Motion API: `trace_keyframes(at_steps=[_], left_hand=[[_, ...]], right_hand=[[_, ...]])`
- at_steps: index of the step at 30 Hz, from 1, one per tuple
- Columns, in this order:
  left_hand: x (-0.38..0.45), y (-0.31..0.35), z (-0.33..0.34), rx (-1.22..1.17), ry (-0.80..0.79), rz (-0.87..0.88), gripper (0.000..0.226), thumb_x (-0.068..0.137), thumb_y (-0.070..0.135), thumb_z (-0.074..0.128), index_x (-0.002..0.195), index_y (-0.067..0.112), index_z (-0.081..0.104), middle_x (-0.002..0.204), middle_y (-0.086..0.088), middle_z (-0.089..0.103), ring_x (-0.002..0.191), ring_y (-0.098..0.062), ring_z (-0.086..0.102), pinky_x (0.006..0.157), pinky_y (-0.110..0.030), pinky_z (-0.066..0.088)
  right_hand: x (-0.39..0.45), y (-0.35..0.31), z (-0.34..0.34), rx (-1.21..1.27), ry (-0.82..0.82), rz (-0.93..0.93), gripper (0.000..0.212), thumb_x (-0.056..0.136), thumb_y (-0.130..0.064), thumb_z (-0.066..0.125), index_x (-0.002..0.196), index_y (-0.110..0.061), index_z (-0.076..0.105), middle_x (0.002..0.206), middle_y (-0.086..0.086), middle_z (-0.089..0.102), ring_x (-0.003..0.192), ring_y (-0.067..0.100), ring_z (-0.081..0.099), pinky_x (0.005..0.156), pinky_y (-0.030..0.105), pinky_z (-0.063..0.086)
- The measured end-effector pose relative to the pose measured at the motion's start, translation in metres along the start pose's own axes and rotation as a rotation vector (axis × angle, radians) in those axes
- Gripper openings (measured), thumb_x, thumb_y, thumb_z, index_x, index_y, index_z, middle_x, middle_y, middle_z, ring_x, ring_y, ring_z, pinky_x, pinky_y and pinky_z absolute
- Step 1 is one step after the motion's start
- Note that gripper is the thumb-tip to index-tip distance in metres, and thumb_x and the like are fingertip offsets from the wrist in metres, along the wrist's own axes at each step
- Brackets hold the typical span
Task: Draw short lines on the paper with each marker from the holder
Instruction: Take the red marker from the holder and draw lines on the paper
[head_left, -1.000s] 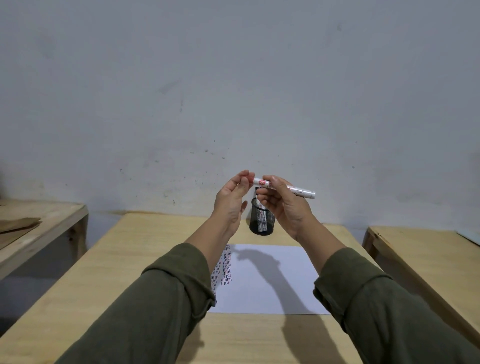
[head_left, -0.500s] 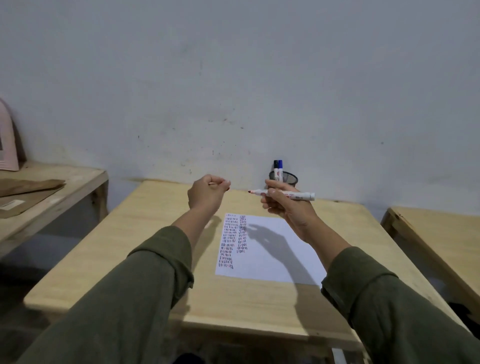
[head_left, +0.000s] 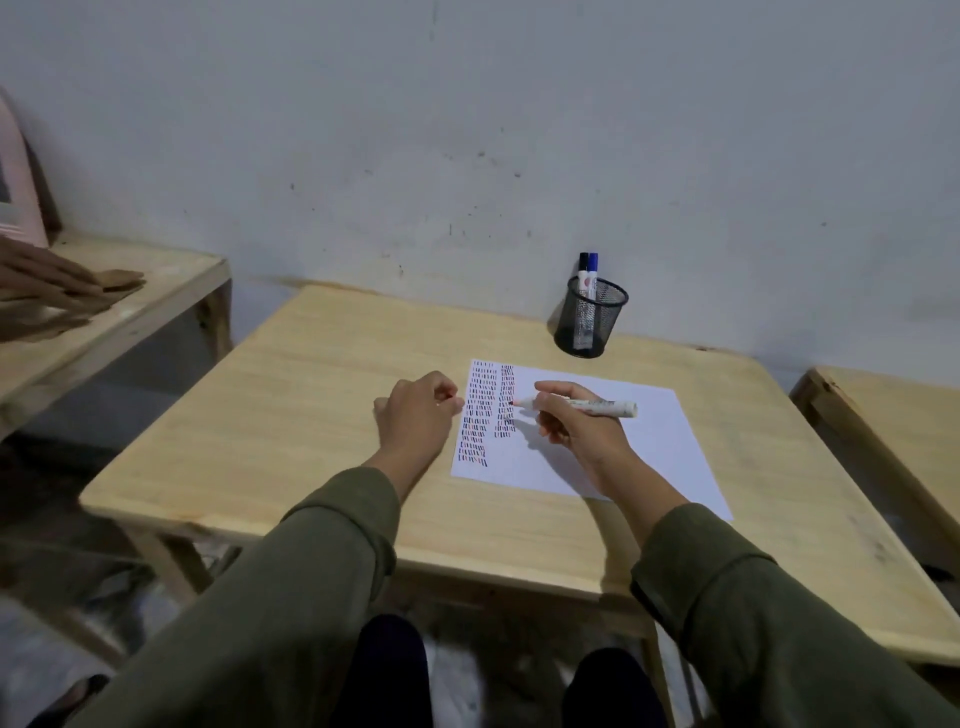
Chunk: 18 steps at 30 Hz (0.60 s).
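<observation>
A white sheet of paper (head_left: 644, 441) lies on the wooden table (head_left: 322, 395), with two columns of short dark and red lines along its left side. My right hand (head_left: 576, 431) holds an uncapped white marker (head_left: 597, 406), its red tip over the second column. My left hand (head_left: 418, 415) is a closed fist just left of the paper; the cap it took off cannot be seen inside it. A black mesh holder (head_left: 592, 325) stands behind the paper with two markers (head_left: 588, 270) in it, one black-capped, one blue-capped.
A second wooden table (head_left: 156, 291) at the left carries brown cardboard pieces (head_left: 72, 293) and a pink object (head_left: 21, 197). Another wooden table (head_left: 893, 415) stands at the right. A grey wall runs right behind the holder. My knees show below the table's front edge.
My left hand pulled the red cap off the marker and moved away. Both hands came down from in front of the holder to the paper, and my view tipped downward.
</observation>
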<state>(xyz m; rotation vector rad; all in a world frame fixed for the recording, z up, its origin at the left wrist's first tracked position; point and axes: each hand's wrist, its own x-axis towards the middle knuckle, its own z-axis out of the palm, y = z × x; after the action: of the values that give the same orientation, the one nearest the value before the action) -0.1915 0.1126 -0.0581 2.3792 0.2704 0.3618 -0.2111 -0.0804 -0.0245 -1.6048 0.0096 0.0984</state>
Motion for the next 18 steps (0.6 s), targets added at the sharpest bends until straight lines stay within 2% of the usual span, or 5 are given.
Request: trace_keyframes(at_steps=[4, 6, 13, 18], left_hand=[[-0.002, -0.004, 0.002, -0.037, 0.010, 0.013, 0.025, 0.086, 0.035, 0.059, 0.110, 0.029, 0.062, 0.102, 0.011, 0.070, 0.110, -0.016, 0.054, 0.085, -0.032, 0.023], [-0.003, -0.005, 0.002, -0.052, -0.005, 0.014, 0.032, 0.086, 0.035, 0.060, 0.117, 0.028, 0.058, 0.104, 0.012, 0.070, 0.113, -0.015, 0.052, 0.087, -0.031, 0.022], [-0.008, -0.012, -0.001, -0.029, -0.066, 0.025, 0.061, 0.080, 0.046, 0.063, 0.132, 0.020, 0.046, 0.128, 0.003, 0.061, 0.126, -0.019, 0.044, 0.103, -0.035, 0.027], [-0.019, -0.017, -0.005, 0.098, -0.125, 0.111, 0.084, 0.071, 0.060, 0.065, 0.138, 0.018, 0.038, 0.137, 0.001, 0.052, 0.131, -0.020, 0.041, 0.108, -0.036, 0.025]], right_hand=[[-0.005, 0.000, 0.006, 0.169, -0.010, 0.066, 0.013, 0.085, -0.006, 0.064, 0.096, -0.001, 0.066, 0.063, 0.006, 0.063, 0.051, 0.008, 0.061, 0.049, 0.017, 0.049], [-0.006, 0.002, 0.008, 0.236, -0.011, 0.087, 0.016, 0.085, -0.005, 0.064, 0.100, 0.002, 0.064, 0.066, 0.010, 0.060, 0.050, 0.007, 0.061, 0.051, 0.018, 0.051], [-0.011, 0.003, 0.007, 0.087, 0.022, 0.064, 0.014, 0.084, -0.001, 0.064, 0.097, 0.002, 0.062, 0.064, 0.008, 0.052, 0.041, 0.001, 0.049, 0.045, 0.011, 0.044], [-0.009, 0.007, 0.006, -0.049, 0.050, 0.017, 0.008, 0.084, 0.002, 0.059, 0.091, 0.005, 0.063, 0.064, 0.007, 0.054, 0.045, 0.001, 0.052, 0.044, 0.011, 0.042]])
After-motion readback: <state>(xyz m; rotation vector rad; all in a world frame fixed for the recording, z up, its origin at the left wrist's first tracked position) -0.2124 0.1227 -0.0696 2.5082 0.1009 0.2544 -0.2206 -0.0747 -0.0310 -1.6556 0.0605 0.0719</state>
